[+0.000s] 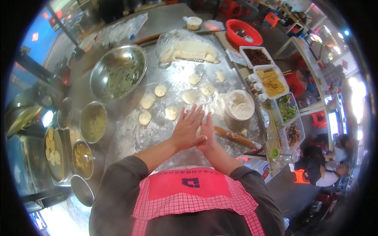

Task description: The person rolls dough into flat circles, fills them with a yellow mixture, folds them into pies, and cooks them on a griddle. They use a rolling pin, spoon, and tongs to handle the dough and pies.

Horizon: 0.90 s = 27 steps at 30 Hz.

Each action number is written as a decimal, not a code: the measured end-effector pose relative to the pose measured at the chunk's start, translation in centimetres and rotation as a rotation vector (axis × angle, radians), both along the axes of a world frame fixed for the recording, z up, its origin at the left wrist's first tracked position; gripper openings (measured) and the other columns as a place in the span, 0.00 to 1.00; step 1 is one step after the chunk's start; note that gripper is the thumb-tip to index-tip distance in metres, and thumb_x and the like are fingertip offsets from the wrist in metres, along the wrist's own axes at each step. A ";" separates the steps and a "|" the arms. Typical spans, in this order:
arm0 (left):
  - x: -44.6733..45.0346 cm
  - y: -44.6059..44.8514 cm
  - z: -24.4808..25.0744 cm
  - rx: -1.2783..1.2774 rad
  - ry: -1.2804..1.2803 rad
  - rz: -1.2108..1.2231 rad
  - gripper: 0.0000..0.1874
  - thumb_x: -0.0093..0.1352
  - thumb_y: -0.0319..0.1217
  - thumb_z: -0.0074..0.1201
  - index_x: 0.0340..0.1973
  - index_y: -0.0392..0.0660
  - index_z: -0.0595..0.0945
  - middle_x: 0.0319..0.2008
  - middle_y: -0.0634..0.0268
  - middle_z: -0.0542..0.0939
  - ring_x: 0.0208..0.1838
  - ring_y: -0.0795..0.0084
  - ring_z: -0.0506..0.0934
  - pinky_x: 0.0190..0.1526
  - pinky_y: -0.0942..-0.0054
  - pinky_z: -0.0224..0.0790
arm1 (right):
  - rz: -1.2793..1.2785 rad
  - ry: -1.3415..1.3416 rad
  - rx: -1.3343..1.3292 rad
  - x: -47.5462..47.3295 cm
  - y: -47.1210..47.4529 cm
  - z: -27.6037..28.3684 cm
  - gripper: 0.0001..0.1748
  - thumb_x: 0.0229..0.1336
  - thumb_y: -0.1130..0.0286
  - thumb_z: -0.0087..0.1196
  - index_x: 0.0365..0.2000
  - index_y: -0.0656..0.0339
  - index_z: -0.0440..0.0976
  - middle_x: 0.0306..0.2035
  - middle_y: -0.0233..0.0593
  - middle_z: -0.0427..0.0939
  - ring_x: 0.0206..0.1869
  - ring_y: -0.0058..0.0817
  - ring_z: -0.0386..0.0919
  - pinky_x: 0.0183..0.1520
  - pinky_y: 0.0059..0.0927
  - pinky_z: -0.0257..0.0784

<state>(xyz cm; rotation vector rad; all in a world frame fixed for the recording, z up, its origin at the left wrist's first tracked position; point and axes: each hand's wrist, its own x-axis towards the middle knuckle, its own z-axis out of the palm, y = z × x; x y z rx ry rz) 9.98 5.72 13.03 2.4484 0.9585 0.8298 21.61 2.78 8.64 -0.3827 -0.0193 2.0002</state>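
My left hand (186, 127) and my right hand (207, 133) are pressed palm to palm above the floured metal worktop (130, 140). A pale piece of dough (198, 130) shows between the palms, mostly hidden by them. Just beyond my fingers lie several flattened dough rounds, among them a near one (171, 113) and a larger one (189, 97). A wooden rolling pin (236, 137), dusted with flour, lies right of my right hand. Behind it stands a white tub of flour (239, 105). Farther back, a long piece of dough (190, 51) rests under clear plastic.
At left stand a large steel bowl with chopped greens (138, 73), steel pots of filling (93, 122) and a round pan of flat cakes (56, 168). Plastic boxes of toppings (271, 82), small bottles (257, 87) and a red basin (244, 32) line the right. People sit farther right.
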 end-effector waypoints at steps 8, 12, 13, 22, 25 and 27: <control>-2.0 2.1 -5.5 -0.907 -0.663 0.022 0.39 0.69 0.45 0.56 0.68 0.39 0.61 0.67 0.45 0.64 0.63 0.56 0.67 0.64 0.59 0.55 | 0.038 -0.168 -0.195 1.6 1.7 -1.3 0.46 0.67 0.32 0.22 0.70 0.59 0.49 0.70 0.49 0.59 0.70 0.44 0.59 0.71 0.44 0.57; -3.0 4.9 -5.4 -0.364 -0.007 0.008 0.29 0.65 0.36 0.63 0.58 0.39 0.71 0.54 0.48 0.76 0.44 0.68 0.77 0.48 0.72 0.71 | -0.038 0.476 -0.225 2.8 4.2 -2.4 0.46 0.68 0.34 0.22 0.71 0.59 0.47 0.71 0.50 0.57 0.72 0.44 0.56 0.73 0.46 0.51; -3.0 5.6 -5.1 -0.705 -0.099 0.063 0.27 0.64 0.35 0.64 0.55 0.39 0.73 0.51 0.50 0.78 0.44 0.66 0.78 0.48 0.69 0.72 | -0.096 0.183 -0.198 3.3 4.9 -2.7 0.45 0.69 0.35 0.24 0.71 0.60 0.47 0.70 0.51 0.57 0.72 0.44 0.55 0.73 0.46 0.50; -3.5 15.3 -9.2 -0.196 0.050 0.363 0.27 0.61 0.34 0.65 0.55 0.39 0.75 0.55 0.51 0.77 0.60 0.51 0.74 0.61 0.60 0.66 | -0.331 -0.127 -0.231 6.6 7.2 -4.0 0.38 0.73 0.46 0.32 0.66 0.70 0.53 0.69 0.57 0.57 0.72 0.46 0.55 0.74 0.46 0.52; -2.2 16.1 -11.1 -0.248 0.205 0.226 0.28 0.65 0.38 0.60 0.58 0.40 0.75 0.64 0.50 0.70 0.71 0.52 0.62 0.70 0.58 0.55 | -0.351 -0.159 -0.239 7.0 6.9 -4.1 0.37 0.73 0.47 0.32 0.65 0.71 0.54 0.67 0.57 0.59 0.71 0.47 0.57 0.73 0.46 0.54; -0.7 16.3 -11.4 -0.192 0.324 0.223 0.28 0.65 0.38 0.60 0.58 0.40 0.75 0.64 0.49 0.70 0.71 0.52 0.63 0.69 0.58 0.57 | -0.353 -0.191 -0.266 7.1 6.7 -4.2 0.37 0.73 0.48 0.32 0.65 0.72 0.55 0.66 0.58 0.60 0.70 0.47 0.59 0.73 0.46 0.54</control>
